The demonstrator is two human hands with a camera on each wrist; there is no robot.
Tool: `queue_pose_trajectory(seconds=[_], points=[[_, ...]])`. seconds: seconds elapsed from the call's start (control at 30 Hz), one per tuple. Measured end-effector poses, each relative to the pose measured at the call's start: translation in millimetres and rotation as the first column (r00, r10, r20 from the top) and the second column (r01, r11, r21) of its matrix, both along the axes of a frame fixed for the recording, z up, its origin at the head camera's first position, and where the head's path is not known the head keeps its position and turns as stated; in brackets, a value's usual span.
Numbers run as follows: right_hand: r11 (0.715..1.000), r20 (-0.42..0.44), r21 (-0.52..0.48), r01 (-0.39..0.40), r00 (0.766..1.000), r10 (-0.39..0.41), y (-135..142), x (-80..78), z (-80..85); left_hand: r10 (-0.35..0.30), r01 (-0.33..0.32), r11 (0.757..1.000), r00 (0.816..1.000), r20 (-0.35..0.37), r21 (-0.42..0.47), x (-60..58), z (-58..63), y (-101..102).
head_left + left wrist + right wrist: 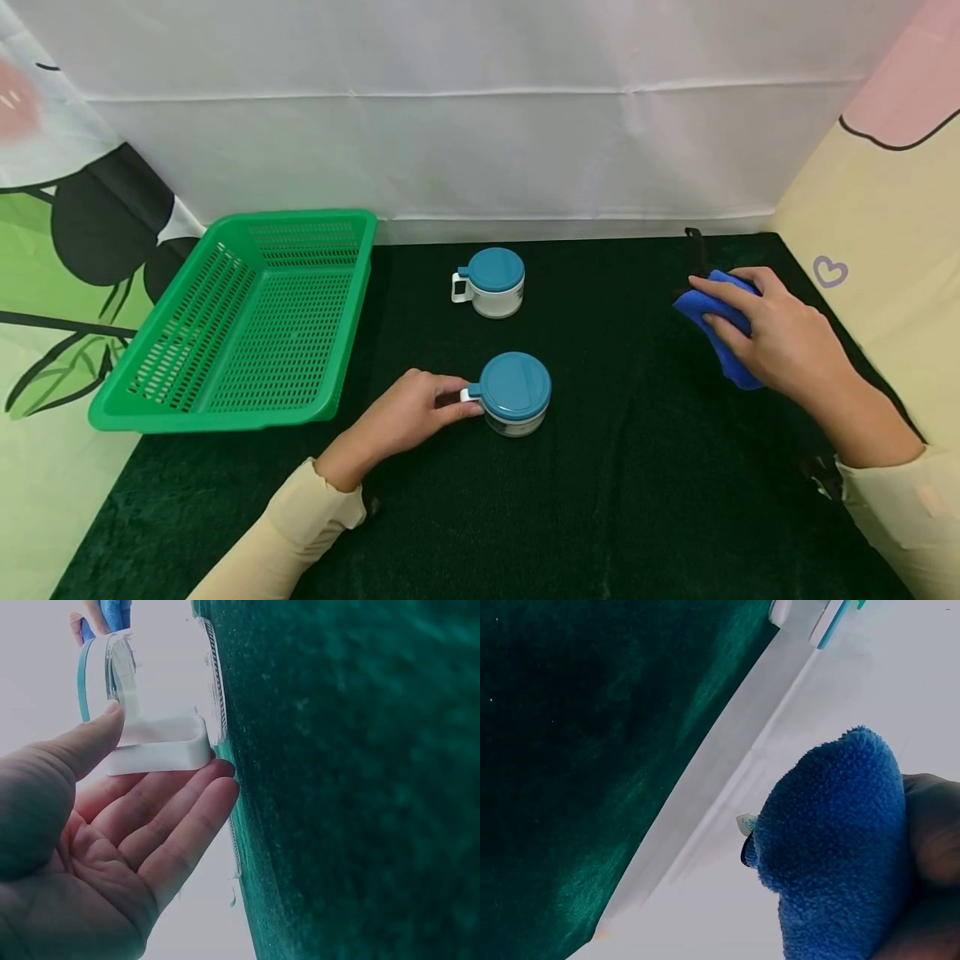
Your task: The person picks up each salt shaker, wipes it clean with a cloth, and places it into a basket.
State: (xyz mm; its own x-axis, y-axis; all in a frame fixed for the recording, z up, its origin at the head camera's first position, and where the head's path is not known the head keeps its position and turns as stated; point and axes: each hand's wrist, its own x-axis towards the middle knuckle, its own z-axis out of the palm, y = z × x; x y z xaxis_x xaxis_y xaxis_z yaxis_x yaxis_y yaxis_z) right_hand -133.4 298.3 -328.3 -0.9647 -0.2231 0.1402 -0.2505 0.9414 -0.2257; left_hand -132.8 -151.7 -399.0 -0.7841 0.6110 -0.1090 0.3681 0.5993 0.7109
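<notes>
My left hand (405, 417) is at the near jar (514, 387), which has a blue lid and a clear lower body. Thumb and fingers lie on opposite sides of its white handle (161, 756), pinching it loosely, the lower fingers extended in the left wrist view. The jar stands upright on the dark green cloth. Over at the right, my right hand (783, 333) grips a folded blue towel (832, 840), fuzzy in texture, with a small pale tag at its edge. A second jar (498, 283), also blue-lidded with a white handle, stands farther back.
A green plastic basket (341, 367) with slotted walls sits at the left. Dark green cloth (600, 517) covers the table. White fabric (480, 158) rises behind it. Beyond the towel a black strap-like piece (696, 250) sticks out.
</notes>
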Motion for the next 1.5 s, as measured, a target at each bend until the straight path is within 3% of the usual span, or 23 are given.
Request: queue_pose_trajectory(seconds=[0.77, 1.5], points=[[1.000, -0.003, -0.003, -0.001, 1.000, 0.001, -4.6, -0.6, -2.3, 0.017, -0.022, 0.998, 0.995, -0.094, -0.055, 1.8, 2.0, 4.7], [1.000, 0.013, -0.018, -0.001, 1.000, 0.001, -4.9, -2.2, -2.6, 0.054, -0.058, 0.998, 0.990, -0.132, -0.022, -1.6, 4.3, 11.9]])
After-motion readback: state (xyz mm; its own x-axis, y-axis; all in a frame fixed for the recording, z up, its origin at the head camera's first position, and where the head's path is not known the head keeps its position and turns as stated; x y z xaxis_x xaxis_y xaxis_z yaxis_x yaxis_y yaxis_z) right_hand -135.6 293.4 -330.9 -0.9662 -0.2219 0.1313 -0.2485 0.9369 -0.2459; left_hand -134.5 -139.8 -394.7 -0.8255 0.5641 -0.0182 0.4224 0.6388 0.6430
